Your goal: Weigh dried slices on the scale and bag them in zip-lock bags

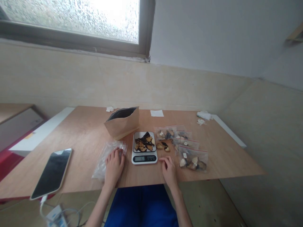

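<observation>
A white digital kitchen scale (144,159) sits mid-table, with dried dark brown and tan slices (145,142) heaped on its plate. A few more loose slices (163,146) lie just right of it. My left hand (115,165) rests, fingers stretched out, on a stack of clear plastic bags (100,167) left of the scale. Beside the scale's lower right corner, my right hand (169,170) lies on the table, its fingers loosely bent and apart, nothing visible in them. Filled zip bags (193,159) of similar pieces, with small white packets inside, are to its right.
Behind the scale's left side stands an open kraft paper pouch (124,124). A large phone or tablet (52,173) on a cable lies at the left. A white paper square (157,113) and crumpled white scraps (204,115) are along the table's (224,157) back.
</observation>
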A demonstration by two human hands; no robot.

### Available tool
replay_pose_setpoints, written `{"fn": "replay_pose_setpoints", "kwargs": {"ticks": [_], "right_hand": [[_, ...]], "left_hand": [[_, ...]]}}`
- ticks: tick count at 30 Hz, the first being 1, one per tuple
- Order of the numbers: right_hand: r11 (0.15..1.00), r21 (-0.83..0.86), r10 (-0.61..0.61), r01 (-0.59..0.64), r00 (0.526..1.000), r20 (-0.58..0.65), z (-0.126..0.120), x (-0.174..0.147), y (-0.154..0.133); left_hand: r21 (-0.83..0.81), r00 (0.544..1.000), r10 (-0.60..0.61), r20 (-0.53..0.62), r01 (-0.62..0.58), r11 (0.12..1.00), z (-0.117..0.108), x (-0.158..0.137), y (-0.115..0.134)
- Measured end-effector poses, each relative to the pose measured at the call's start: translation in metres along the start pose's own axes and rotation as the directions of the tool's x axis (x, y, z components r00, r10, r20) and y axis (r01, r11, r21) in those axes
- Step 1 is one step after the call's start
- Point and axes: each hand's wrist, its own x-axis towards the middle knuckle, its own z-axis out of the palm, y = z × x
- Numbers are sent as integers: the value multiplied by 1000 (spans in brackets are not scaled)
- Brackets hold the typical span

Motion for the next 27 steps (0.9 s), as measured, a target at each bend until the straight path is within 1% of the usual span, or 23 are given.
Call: {"fn": "replay_pose_setpoints", "kwargs": {"ticks": [4, 8, 11, 14, 16, 20, 22, 24, 27], "right_hand": [[996, 85, 7, -5, 1000, -14, 0, 10, -8], [992, 126, 0, 6, 999, -45, 7, 38, -21], [997, 79, 7, -2, 998, -64, 16, 62, -28], [999, 6, 35, -35, 999, -13, 26, 80, -30], [999, -17, 38, -38, 999, 8, 30, 86, -28], [999, -13, 38, -38, 999, 14, 35, 89, -24], [998, 33, 57, -58, 998, 21, 36, 89, -21], [987, 129, 96, -98, 995, 19, 37, 89, -17], [943, 277, 181, -186, 983, 42, 40, 90, -11]], "left_hand": [[1, 1000, -3, -2, 3, 1000, 0, 0, 0], [-1, 1000, -5, 0, 5, 1000, 0, 1, 0], [-2, 1000, -2, -8, 2, 1000, -1, 1, 1], [0, 1000, 2, -11, -2, 1000, -1, 1, 1], [1, 1000, 3, -6, -3, 1000, -1, 1, 0], [-7, 1000, -1, -2, 1, 1000, 1, 1, -1], [-11, 1000, -1, -4, 1, 1000, 1, 1, -1], [-11, 1000, 2, -7, -2, 1000, 2, 1, -1], [-11, 1000, 2, -4, -2, 1000, 2, 1, -1]]}}
